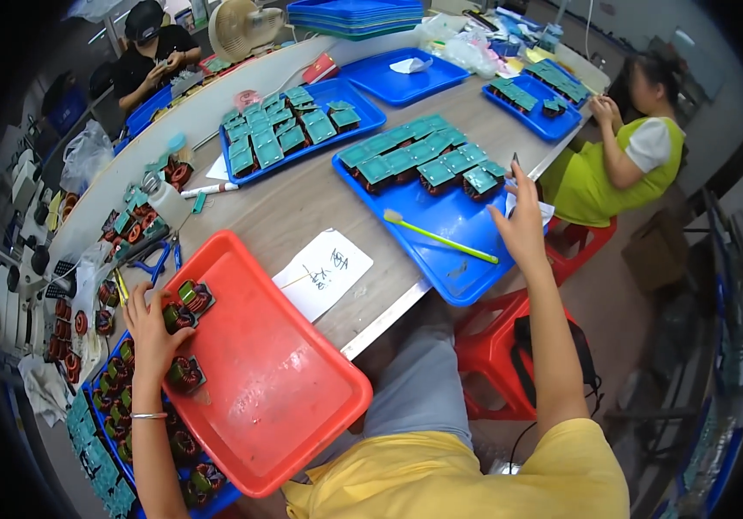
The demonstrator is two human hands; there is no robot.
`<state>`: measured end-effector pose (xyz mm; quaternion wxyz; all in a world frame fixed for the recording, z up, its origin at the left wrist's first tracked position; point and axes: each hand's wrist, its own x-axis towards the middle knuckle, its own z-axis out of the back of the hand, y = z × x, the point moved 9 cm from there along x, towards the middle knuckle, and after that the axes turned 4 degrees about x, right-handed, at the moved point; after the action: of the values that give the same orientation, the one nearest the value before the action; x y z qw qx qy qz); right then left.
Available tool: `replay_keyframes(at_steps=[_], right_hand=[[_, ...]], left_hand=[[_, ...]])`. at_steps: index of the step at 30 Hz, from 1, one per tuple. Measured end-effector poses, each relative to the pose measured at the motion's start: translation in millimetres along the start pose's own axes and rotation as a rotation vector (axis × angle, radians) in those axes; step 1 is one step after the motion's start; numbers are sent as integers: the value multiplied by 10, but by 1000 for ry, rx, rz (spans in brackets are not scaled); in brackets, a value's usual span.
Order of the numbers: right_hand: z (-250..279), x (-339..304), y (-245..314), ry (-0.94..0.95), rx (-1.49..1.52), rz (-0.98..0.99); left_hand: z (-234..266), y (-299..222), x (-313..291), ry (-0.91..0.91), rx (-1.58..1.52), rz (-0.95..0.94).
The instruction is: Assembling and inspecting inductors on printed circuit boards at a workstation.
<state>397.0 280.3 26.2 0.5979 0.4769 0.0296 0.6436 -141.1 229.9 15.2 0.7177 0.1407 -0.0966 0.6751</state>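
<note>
My left hand (152,336) is curled at the left side of a red tray (276,381), thumb and fingers around a wire-wound coil (175,317) on a small square board. Two more coils, one (195,297) just beyond it and one (184,374) nearer me, lie in the same tray. My right hand (522,221) is raised over the right edge of a blue tray (440,229), thumb and index finger apart. A small dark tip shows at the index fingertip; what it is cannot be made out. Rows of green-topped coil blocks (432,156) and a green-handled brush (445,238) lie in that tray.
A white paper (328,272) with handwriting lies between the trays. Another blue tray of green-topped blocks (280,130) stands farther back. Left are pliers (157,261), a bottle (166,202) and a blue tray of coils (116,394). A co-worker (626,156) sits at right near a red stool (492,355).
</note>
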Motion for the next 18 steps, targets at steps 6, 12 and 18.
replay_keyframes(at_steps=[6, 12, 18], right_hand=[[-255, 235, -94, -31, -334, -53], [-402, 216, 156, -96, -242, 154], [-122, 261, -139, -106, -316, 157]], left_hand=[[20, 96, 49, -3, -33, 49], [837, -112, -319, -67, -210, 70], [1167, -176, -750, -76, -477, 132]])
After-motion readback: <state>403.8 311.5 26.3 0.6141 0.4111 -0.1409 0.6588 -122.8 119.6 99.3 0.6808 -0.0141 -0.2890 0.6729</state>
